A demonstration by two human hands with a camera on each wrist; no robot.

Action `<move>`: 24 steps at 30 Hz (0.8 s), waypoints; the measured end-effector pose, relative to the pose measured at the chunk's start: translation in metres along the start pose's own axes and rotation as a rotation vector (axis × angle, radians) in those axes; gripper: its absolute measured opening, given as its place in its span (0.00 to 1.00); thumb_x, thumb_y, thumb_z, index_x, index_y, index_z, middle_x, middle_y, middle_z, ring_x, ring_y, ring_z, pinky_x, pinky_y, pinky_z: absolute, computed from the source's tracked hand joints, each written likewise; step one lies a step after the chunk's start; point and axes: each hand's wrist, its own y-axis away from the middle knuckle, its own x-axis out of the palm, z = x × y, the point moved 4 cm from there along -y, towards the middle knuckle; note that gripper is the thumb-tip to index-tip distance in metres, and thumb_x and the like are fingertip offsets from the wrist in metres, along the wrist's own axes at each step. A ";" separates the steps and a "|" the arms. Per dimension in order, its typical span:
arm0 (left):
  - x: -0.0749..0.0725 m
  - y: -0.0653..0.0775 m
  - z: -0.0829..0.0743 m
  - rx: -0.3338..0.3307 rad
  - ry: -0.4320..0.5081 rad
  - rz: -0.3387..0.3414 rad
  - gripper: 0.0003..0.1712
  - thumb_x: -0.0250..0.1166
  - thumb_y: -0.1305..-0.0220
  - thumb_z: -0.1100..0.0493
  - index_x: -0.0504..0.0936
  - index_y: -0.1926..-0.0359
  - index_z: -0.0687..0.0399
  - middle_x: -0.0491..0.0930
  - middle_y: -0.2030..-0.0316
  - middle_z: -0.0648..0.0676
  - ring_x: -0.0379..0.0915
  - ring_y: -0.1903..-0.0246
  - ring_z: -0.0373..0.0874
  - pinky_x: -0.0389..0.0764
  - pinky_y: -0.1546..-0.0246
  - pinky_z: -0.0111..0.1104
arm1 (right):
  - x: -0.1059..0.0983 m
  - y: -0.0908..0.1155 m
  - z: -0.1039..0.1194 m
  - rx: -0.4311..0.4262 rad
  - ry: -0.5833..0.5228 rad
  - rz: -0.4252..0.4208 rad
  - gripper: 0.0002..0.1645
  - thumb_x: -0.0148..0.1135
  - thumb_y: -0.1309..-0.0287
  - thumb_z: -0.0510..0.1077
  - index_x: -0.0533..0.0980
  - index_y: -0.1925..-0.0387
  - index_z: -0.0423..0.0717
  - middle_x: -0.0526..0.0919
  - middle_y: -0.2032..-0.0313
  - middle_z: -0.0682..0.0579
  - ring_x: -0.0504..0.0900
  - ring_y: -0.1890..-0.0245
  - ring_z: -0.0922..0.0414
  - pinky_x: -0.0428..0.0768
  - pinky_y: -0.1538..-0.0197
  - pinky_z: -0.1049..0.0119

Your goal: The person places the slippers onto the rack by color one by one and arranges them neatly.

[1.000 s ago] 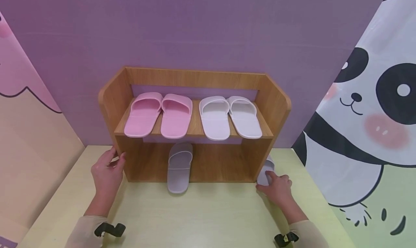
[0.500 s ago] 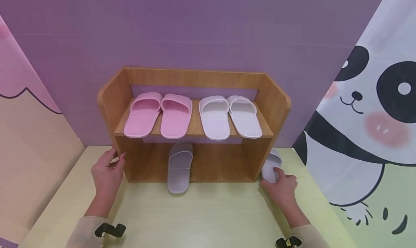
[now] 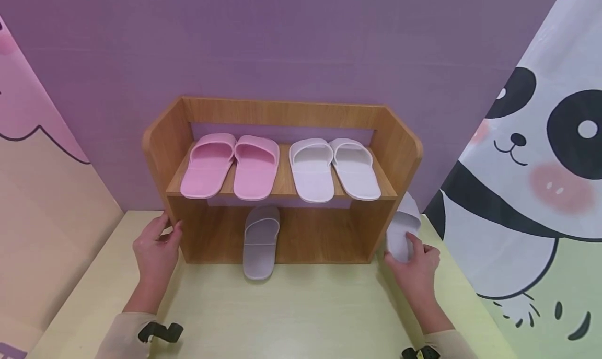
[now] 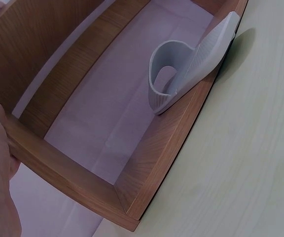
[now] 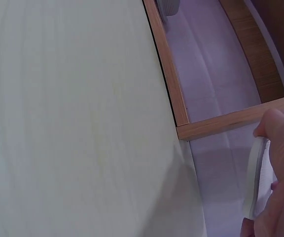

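On the right of the wooden shoe rack (image 3: 406, 155), my right hand (image 3: 418, 270) pinches the sole end of a pale slipper (image 3: 398, 239); part of it is hidden behind the rack's side panel. The right wrist view catches the edge of this slipper (image 5: 254, 177) between thumb and fingers. My left hand (image 3: 157, 246) rests its fingers against the rack's left side panel, thumb near the front edge. One grey slipper (image 3: 260, 244) stands on the lower shelf, its sole end jutting past the front. In the left wrist view the same grey slipper (image 4: 196, 64) lies tilted across the board.
A pink slipper pair (image 3: 256, 171) and a white slipper pair (image 3: 310, 173) sit on the upper shelf. The rack stands on a pale table (image 3: 291, 317) before a purple wall (image 3: 282, 45). A panda panel (image 3: 559, 165) borders the right side.
My right hand has moved to the right and slightly up with the pale slipper, and more of the slipper now shows beside the rack. My left hand and the rack have stayed put.
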 end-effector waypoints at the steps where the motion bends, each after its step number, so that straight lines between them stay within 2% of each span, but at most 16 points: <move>1: 0.000 0.000 0.000 -0.002 0.001 0.001 0.23 0.74 0.32 0.73 0.89 0.38 0.62 0.91 0.50 0.62 0.89 0.52 0.59 0.77 0.57 0.12 | -0.001 0.000 0.001 -0.007 -0.006 -0.017 0.48 0.80 0.41 0.48 0.71 0.24 0.42 0.62 0.38 0.27 0.62 0.35 0.32 0.76 0.44 0.37; 3: 0.000 0.000 0.000 -0.002 0.003 -0.001 0.23 0.74 0.32 0.73 0.89 0.38 0.62 0.91 0.50 0.61 0.89 0.52 0.52 0.77 0.57 0.12 | -0.003 0.000 0.002 -0.013 -0.018 -0.036 0.47 0.81 0.42 0.47 0.71 0.24 0.42 0.63 0.38 0.28 0.63 0.35 0.33 0.75 0.44 0.39; 5: 0.000 0.000 0.000 -0.003 0.002 -0.003 0.23 0.75 0.32 0.73 0.90 0.37 0.61 0.91 0.50 0.60 0.88 0.52 0.49 0.78 0.57 0.12 | -0.003 0.000 0.002 -0.015 -0.027 -0.043 0.47 0.81 0.42 0.47 0.71 0.24 0.43 0.63 0.38 0.29 0.63 0.35 0.34 0.75 0.43 0.40; 8: 0.000 0.000 0.000 0.002 0.001 -0.006 0.22 0.75 0.32 0.73 0.90 0.38 0.62 0.92 0.50 0.60 0.87 0.53 0.48 0.78 0.57 0.12 | -0.004 -0.001 0.002 -0.019 -0.047 -0.054 0.47 0.81 0.42 0.46 0.72 0.23 0.44 0.62 0.37 0.30 0.64 0.35 0.35 0.75 0.42 0.40; 9: 0.000 0.000 -0.001 0.004 -0.001 -0.005 0.22 0.74 0.32 0.73 0.90 0.38 0.62 0.91 0.50 0.61 0.87 0.53 0.52 0.78 0.57 0.12 | -0.004 -0.001 0.001 -0.022 -0.055 -0.061 0.47 0.81 0.42 0.46 0.72 0.23 0.44 0.62 0.37 0.30 0.64 0.35 0.35 0.75 0.42 0.40; 11: 0.000 -0.001 -0.002 0.010 -0.001 -0.003 0.22 0.74 0.32 0.73 0.89 0.38 0.62 0.91 0.50 0.61 0.87 0.53 0.52 0.78 0.56 0.12 | -0.004 -0.001 0.001 -0.025 -0.065 -0.075 0.48 0.82 0.43 0.45 0.72 0.23 0.44 0.62 0.37 0.31 0.64 0.35 0.36 0.74 0.42 0.40; 14: 0.000 -0.001 -0.003 0.016 0.000 -0.001 0.22 0.74 0.32 0.74 0.89 0.38 0.63 0.91 0.50 0.62 0.86 0.52 0.40 0.78 0.56 0.12 | -0.005 -0.001 0.002 -0.026 -0.085 -0.096 0.49 0.82 0.43 0.45 0.72 0.23 0.45 0.62 0.37 0.32 0.64 0.35 0.37 0.74 0.41 0.39; 17: 0.000 0.000 -0.003 0.016 0.003 -0.001 0.22 0.74 0.32 0.74 0.89 0.38 0.63 0.91 0.50 0.62 0.79 0.51 0.23 0.78 0.56 0.13 | -0.007 0.000 0.004 -0.029 -0.114 -0.114 0.50 0.83 0.44 0.44 0.72 0.22 0.45 0.62 0.37 0.33 0.64 0.33 0.38 0.76 0.39 0.35; 19: 0.000 0.000 -0.003 0.011 0.011 -0.001 0.22 0.74 0.32 0.74 0.89 0.38 0.63 0.91 0.50 0.63 0.74 0.51 0.15 0.78 0.56 0.13 | -0.009 0.000 0.006 -0.032 -0.139 -0.126 0.50 0.83 0.44 0.43 0.71 0.22 0.45 0.62 0.36 0.34 0.65 0.33 0.38 0.77 0.37 0.32; 24: 0.000 0.000 -0.001 0.001 0.015 -0.002 0.22 0.74 0.32 0.74 0.89 0.38 0.63 0.91 0.50 0.63 0.73 0.51 0.12 0.77 0.56 0.12 | -0.012 0.000 0.010 -0.039 -0.192 -0.150 0.50 0.82 0.43 0.42 0.71 0.20 0.49 0.61 0.35 0.36 0.65 0.32 0.40 0.79 0.36 0.28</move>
